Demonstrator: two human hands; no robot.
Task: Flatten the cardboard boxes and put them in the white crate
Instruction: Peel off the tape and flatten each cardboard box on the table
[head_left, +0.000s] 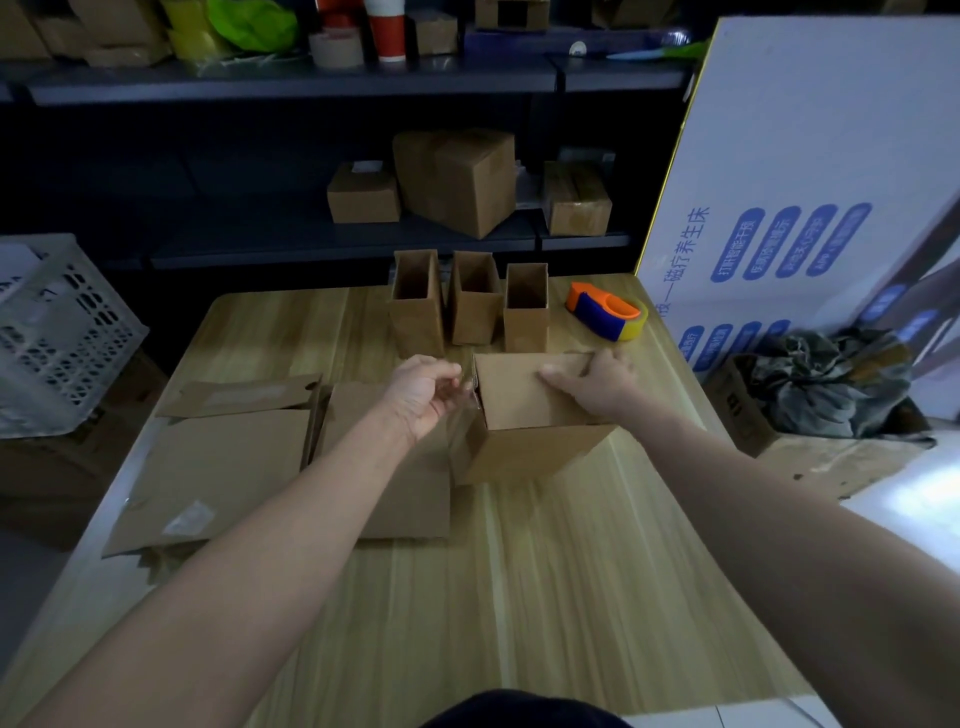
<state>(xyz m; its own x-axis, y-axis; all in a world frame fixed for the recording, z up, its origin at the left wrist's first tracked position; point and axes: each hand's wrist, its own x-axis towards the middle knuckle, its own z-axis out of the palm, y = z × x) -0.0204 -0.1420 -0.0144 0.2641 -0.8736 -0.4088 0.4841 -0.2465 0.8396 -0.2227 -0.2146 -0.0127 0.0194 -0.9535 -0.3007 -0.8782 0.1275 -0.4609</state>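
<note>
Closed brown cardboard box: sitting on pale wooden table, beside flattened brown cardboard sheets. Left hand is pinching clear tape strip at its top-left edge. Right hand is gripping its far top edge. White lattice plastic crate: standing left of the table.

I face a pale wooden table; dark metal shelves stand behind, dimly lit, beside a leaning white printed panel.
</note>
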